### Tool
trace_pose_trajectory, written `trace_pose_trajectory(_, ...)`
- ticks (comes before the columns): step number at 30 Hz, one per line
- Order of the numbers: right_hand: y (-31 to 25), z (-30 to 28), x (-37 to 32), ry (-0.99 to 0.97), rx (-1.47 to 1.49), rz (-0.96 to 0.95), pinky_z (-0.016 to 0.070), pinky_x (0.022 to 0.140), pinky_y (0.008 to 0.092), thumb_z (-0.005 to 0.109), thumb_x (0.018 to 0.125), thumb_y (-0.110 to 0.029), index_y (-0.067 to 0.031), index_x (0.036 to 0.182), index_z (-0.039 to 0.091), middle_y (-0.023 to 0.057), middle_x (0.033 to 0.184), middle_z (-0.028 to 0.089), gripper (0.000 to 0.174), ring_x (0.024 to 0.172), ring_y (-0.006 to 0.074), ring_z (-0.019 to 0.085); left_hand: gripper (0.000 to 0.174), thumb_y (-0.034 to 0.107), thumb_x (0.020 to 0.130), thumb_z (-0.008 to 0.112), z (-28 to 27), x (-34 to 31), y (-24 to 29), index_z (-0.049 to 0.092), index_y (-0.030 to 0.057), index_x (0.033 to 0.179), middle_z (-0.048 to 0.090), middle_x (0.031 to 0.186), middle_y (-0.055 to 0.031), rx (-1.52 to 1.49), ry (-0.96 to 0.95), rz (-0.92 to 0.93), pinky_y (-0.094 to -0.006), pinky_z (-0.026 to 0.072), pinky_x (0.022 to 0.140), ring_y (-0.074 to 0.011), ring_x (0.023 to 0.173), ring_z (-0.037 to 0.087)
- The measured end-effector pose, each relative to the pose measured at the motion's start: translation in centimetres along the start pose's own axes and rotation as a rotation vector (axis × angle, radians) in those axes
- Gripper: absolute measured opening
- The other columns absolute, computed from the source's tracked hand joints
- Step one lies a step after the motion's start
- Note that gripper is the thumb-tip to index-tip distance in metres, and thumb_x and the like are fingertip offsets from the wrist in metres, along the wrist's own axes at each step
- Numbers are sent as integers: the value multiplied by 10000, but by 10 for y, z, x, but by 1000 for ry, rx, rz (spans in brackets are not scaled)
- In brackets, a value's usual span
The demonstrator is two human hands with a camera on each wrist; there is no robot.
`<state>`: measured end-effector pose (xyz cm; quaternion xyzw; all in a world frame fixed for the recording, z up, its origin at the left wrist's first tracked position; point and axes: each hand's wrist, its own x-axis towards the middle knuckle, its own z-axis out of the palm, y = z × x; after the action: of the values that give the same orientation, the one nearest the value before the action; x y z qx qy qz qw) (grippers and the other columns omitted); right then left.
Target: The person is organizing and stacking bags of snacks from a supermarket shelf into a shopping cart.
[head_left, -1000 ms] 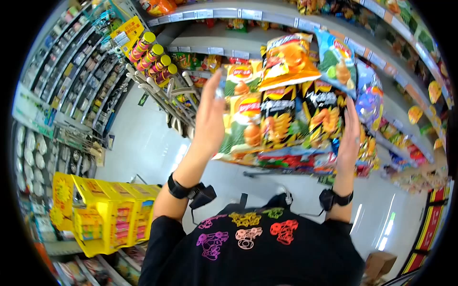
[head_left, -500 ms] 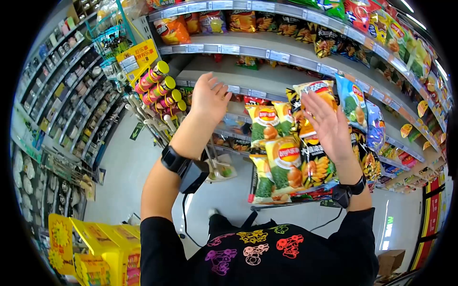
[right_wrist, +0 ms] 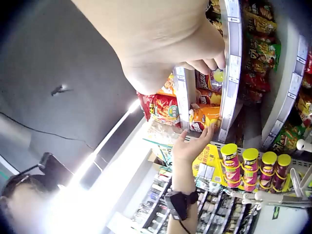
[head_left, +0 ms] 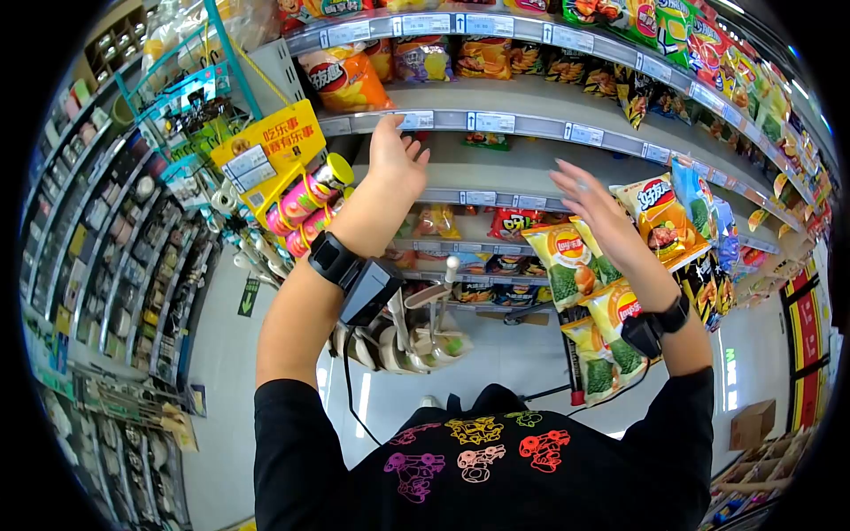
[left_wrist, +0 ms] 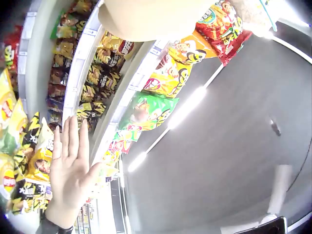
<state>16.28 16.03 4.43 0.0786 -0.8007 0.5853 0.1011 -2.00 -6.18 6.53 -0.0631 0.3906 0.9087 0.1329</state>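
Note:
My left hand [head_left: 397, 166] is raised before the snack shelves, fingers loosely bent and holding nothing. To its right my right hand [head_left: 595, 200] is held up with straight fingers, its palm turned inward. Beyond and below the right hand are yellow-green chip bags [head_left: 567, 264] and an orange and white bag [head_left: 662, 217]; contact with them is not visible. The left wrist view shows the right hand [left_wrist: 71, 170] with fingers spread, and the right wrist view shows the left hand [right_wrist: 191, 148] near an orange bag [right_wrist: 204, 117].
A curved shelf edge [head_left: 531, 126] with price tags runs across in front, with bags on several levels. Pink canisters with yellow lids [head_left: 305, 205] hang at the left beside a yellow sign [head_left: 270, 155]. White-handled dustpans [head_left: 398, 341] stand below. A cardboard box [head_left: 753, 424] is at lower right.
Both hands have moved away from the sides of the chip bags. The view has shifted left, so the bags now appear farther right, and the hands hang in the air before the shelves.

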Motion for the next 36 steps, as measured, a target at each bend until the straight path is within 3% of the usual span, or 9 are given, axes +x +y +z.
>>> trace_pose_trajectory(4,13,23,62,26,-377,-85,310,1047,373,434,960,-306,-70,1396,300,181,1399,369,514,1285,260,380,633,295,831,551,-8,28,13,308,-16,1326,278,1406,-201,98,-92,31,-401,208,1093,-298,1325,257)
trace_pose_trajectory(10,43,8,156,168,-263,15,424,914,354,539,891,-410,7,1317,382,207,1279,501,616,1129,303,525,532,230,829,551,26,72,7,355,-10,1261,345,1340,-206,291,-269,93,-406,273,1067,-310,1268,342)
trace_pose_trajectory(16,69,-74,254,440,43,146,421,913,353,611,811,-422,2,1277,437,193,1315,463,654,1199,284,466,411,179,821,528,106,122,-46,388,-8,1159,393,1245,-205,93,-206,-137,-411,324,1045,-309,1208,399)
trace_pose_trajectory(18,74,-111,264,605,-319,166,423,909,364,637,751,-425,18,1234,469,224,1268,489,677,1169,319,481,314,167,815,527,135,133,-73,402,9,1056,417,1183,-188,97,-227,-149,-416,332,1036,-305,1162,434)
trace_pose_trajectory(20,73,-149,259,714,-573,141,417,917,386,659,663,-432,53,1121,537,274,1163,539,678,1103,393,502,410,163,812,528,159,144,-97,382,-14,1153,401,1240,-184,99,-272,-181,-400,325,1041,-300,1179,428)
trace_pose_trajectory(22,121,-205,278,1115,-1030,71,370,960,424,655,677,-419,45,1084,545,262,1109,555,626,1069,392,505,477,168,809,536,181,155,-120,363,-22,1211,379,1289,-186,116,-319,-180,-392,312,1052,-301,1204,407)
trace_pose_trajectory(25,118,-242,247,1279,-1004,300,359,966,434,673,675,-453,41,1151,479,238,1183,506,713,1073,392,480,536,181,805,553,204,165,-150,346,-19,1257,353,1331,-191,191,-366,-179,-391,290,1066,-308,1243,364)
trace_pose_trajectory(30,140,-283,235,1191,-913,560,347,988,443,798,602,-408,-71,1415,209,128,1425,294,1059,1219,363,358,587,188,795,586,225,186,-183,334,1,1291,339,1336,-177,460,-555,-58,-407,262,1074,-305,1270,317)
trace_pose_trajectory(36,162,-314,245,1060,-760,676,434,928,441,734,694,-347,-178,1413,214,142,1419,334,903,1208,371,433,755,203,776,618,233,201,-192,208,-34,1364,315,1353,-156,661,-622,-16,-403,287,1034,-294,1233,323)
